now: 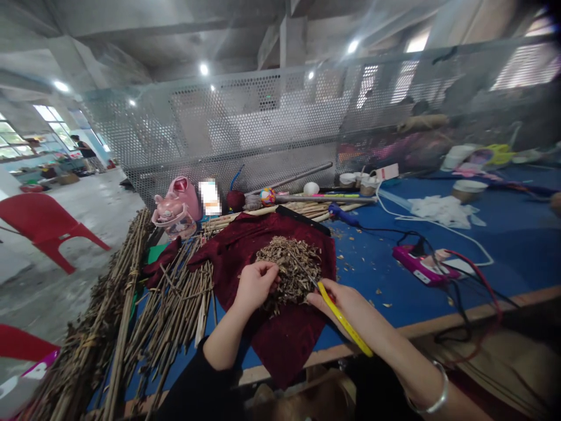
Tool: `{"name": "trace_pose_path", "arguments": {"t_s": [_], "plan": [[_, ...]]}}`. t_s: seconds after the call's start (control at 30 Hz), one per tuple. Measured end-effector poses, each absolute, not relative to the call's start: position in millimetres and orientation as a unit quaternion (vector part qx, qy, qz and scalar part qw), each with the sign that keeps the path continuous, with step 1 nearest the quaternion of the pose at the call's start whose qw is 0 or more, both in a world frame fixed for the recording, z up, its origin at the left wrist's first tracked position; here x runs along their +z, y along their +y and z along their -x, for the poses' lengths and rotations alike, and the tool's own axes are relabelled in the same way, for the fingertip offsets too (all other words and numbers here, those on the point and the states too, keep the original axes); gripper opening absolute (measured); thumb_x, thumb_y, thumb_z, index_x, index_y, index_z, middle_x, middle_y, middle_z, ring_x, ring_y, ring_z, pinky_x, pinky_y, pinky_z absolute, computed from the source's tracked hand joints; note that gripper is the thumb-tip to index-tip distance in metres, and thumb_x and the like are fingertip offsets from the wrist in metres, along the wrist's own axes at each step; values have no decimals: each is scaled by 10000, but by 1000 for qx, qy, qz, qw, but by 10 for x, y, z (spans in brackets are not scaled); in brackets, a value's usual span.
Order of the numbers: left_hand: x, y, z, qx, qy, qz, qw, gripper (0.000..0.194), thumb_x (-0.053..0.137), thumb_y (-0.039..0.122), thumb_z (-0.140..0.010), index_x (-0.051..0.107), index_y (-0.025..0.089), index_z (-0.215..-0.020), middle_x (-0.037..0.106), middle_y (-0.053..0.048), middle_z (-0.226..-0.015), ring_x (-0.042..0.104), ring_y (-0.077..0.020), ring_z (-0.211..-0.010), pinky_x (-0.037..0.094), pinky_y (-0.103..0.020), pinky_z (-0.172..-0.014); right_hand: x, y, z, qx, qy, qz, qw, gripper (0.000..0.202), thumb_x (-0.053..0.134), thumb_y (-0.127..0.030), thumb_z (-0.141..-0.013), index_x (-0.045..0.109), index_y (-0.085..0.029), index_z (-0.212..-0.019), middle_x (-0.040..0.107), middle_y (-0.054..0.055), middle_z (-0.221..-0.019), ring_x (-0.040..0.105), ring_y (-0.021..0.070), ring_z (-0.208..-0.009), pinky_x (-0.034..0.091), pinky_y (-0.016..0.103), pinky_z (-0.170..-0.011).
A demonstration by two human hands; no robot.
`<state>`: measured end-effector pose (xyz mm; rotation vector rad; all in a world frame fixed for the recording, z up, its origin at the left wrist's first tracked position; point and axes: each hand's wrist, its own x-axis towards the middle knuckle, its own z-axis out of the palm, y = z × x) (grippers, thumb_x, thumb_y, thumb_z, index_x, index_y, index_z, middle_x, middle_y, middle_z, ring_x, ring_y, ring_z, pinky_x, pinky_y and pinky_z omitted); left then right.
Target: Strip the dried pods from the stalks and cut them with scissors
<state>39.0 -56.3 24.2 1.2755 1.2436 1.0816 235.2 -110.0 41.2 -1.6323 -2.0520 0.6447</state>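
Note:
A heap of brown dried plant bits (291, 248) lies on a dark red cloth (280, 351) in the middle of the blue table. At the heap's left side is my left hand (256, 286), thumb and fingers pinched together; what they hold, if anything, is hidden against the bits. My right hand (348, 307) is closed on yellow-handled scissors (346, 324), their thin metal blades pointing into the heap. Left of the cloth, many cut dry stalks (177, 313) are spread out on the table.
Tied bundles of dried stems (103, 298) line the table's left edge. A pink basket (175, 225), a lit phone (210, 197) and a yarn ball (235, 200) stand at the back. A blue glue gun (344, 216) and a magenta power strip (423, 266) with cables lie right.

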Motion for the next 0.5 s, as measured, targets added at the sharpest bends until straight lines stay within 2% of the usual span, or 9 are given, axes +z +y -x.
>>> {"name": "trace_pose_path", "arguments": {"t_s": [0.17, 0.3, 0.5], "plan": [[289, -556, -398, 510, 487, -380, 599, 192, 653, 285, -717, 608, 101, -745, 641, -34, -632, 561, -56, -496, 450, -144, -474, 435, -1266, -2348, 230, -753, 593, 169, 370, 428, -542, -820, 497, -200, -944, 642, 61, -747, 579, 192, -628, 365, 263, -574], [325, -586, -428, 526, 453, -332, 638, 187, 659, 270, -727, 598, 93, -722, 626, -28, -625, 561, -39, -490, 442, -114, -460, 477, -1346, -2274, 217, -768, 583, 152, 396, 498, -538, -782, 501, -207, -998, 642, 61, -777, 594, 207, -665, 362, 267, -592], [315, -630, -479, 505, 462, -341, 644, 183, 668, 263, -723, 592, 97, -724, 634, -35, -620, 580, -55, -496, 443, -123, -450, 478, -1238, -2153, 196, -756, 603, 160, 471, 472, -598, -776, 513, -198, -1021, 660, 85, -846, 628, 247, -766, 376, 278, -628]]}}
